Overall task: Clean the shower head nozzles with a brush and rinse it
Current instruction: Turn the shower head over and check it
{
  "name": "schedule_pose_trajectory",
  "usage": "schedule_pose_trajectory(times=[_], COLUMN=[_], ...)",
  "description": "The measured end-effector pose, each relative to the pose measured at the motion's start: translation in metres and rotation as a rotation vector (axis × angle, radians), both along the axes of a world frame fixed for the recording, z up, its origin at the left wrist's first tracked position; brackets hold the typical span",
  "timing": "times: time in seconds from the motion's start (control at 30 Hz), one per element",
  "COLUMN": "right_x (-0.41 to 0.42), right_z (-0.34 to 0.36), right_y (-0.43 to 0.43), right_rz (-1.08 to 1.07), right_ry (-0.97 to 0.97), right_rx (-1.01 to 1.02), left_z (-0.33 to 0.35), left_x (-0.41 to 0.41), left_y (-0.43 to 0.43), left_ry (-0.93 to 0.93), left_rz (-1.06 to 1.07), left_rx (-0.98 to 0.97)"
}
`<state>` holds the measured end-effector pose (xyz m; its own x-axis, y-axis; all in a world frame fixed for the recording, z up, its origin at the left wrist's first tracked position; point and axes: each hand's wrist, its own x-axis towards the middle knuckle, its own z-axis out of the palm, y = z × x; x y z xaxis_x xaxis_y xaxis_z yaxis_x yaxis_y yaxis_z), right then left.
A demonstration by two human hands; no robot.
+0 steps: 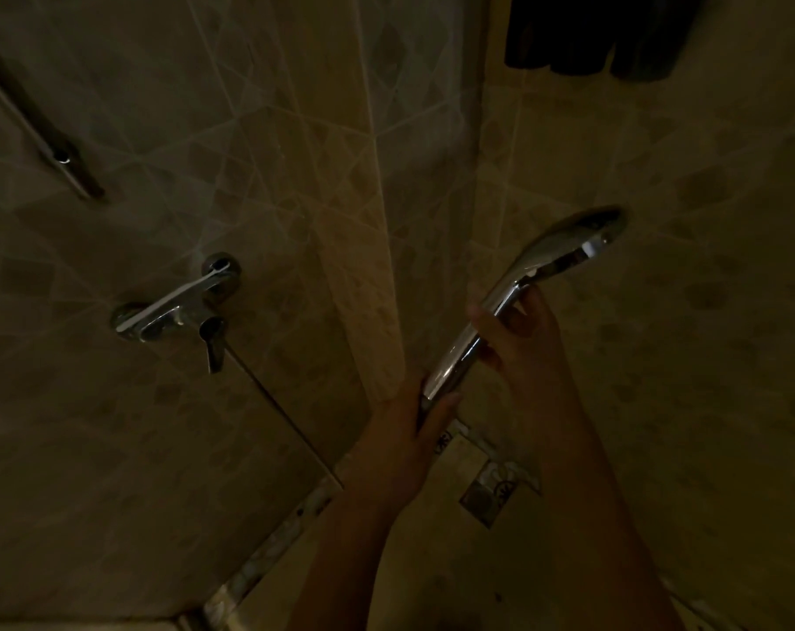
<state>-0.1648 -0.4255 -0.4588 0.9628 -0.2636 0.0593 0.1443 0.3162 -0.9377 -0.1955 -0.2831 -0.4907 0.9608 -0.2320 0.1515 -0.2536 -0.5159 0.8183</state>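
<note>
In the shower corner: I saw two patterned tiled walls (295, 129) meeting in a seam down the middle of the view, all of it in dim light.
Shower head: the chrome shower head (568, 248) was off the wall and up in the air right of the seam. It was tilted, head end up and to the right, handle running down to the left. Its shiny back faced me, and I could make out only a thin sliver of the nozzle face.
Left hand: the left hand (409, 430) held the bottom end of the handle, with the fingers (441, 405) wrapped round it.
Right hand: the right hand (523, 343) gripped the handle higher up, just below the head, thumb on the near side and the other digits curled behind.
Mixer tap: a chrome mixer tap (177, 311) sat on the left wall, well apart from both hands, with its lever (211, 341) hanging down.
Dark line: a thin dark line (277, 412) ran from under the tap down and right toward the floor edge; I could not tell whether it was the hose.
Rail: a metal rail (45, 129) slanted across the upper left of the wall.
Dark cloth: a dark cloth (605, 34) hung at the top right.
Floor: the floor (455, 576) showed between the forearms, with a mosaic border (259, 567) where it met the left wall.
</note>
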Motion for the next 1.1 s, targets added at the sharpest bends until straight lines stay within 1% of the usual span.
schedule_pose_trajectory(times=[0.1,0.13,0.2,0.23,0.3,0.37,0.47,0.53,0.57,0.7,0.77,0.9,0.97,1.1], right_x=[-0.002,-0.002,-0.002,-0.002,-0.004,-0.005,-0.006,-0.006,-0.006,-0.006,-0.006,-0.007,-0.006,-0.003], right_z=[0.000,-0.001,-0.004,-0.005,-0.008,-0.010,-0.012,-0.010,-0.010,-0.006,-0.006,0.000,0.004,0.003], right_y=[0.005,0.006,0.005,0.004,0.001,0.000,-0.002,-0.002,-0.003,-0.003,-0.003,-0.005,-0.007,-0.007], right_rz=[0.069,0.133,0.285,0.342,0.397,0.394,0.385,0.382,0.385,0.381,0.373,0.330,0.309,0.235], right_ry=[0.024,0.041,0.056,0.039,-0.012,-0.051,-0.088,-0.099,-0.104,-0.118,-0.118,-0.098,-0.091,-0.034], right_rx=[-0.003,0.096,0.368,0.432,0.381,0.314,0.318,0.325,0.327,0.308,0.286,0.174,0.138,0.138], left_z=[-0.003,-0.003,-0.001,0.001,0.004,0.006,0.006,0.008,0.009,0.008,0.007,0.008,0.010,0.016], left_x=[-0.005,-0.005,-0.004,-0.005,-0.005,-0.005,-0.001,-0.001,-0.001,-0.002,-0.001,0.001,0.002,0.002], left_y=[-0.003,-0.003,-0.001,0.001,0.005,0.009,0.018,0.023,0.024,0.023,0.023,0.023,0.021,0.018], left_ry=[0.087,0.123,0.170,0.171,0.154,0.172,0.230,0.309,0.319,0.123,0.084,-0.024,-0.056,-0.075], left_rz=[0.022,0.037,0.051,0.043,0.017,-0.013,-0.075,-0.089,-0.092,-0.117,-0.109,-0.033,-0.006,-0.036], left_rx=[-0.080,-0.116,-0.201,-0.220,-0.231,-0.275,-0.271,-0.286,-0.282,-0.147,-0.093,0.007,0.016,0.030])
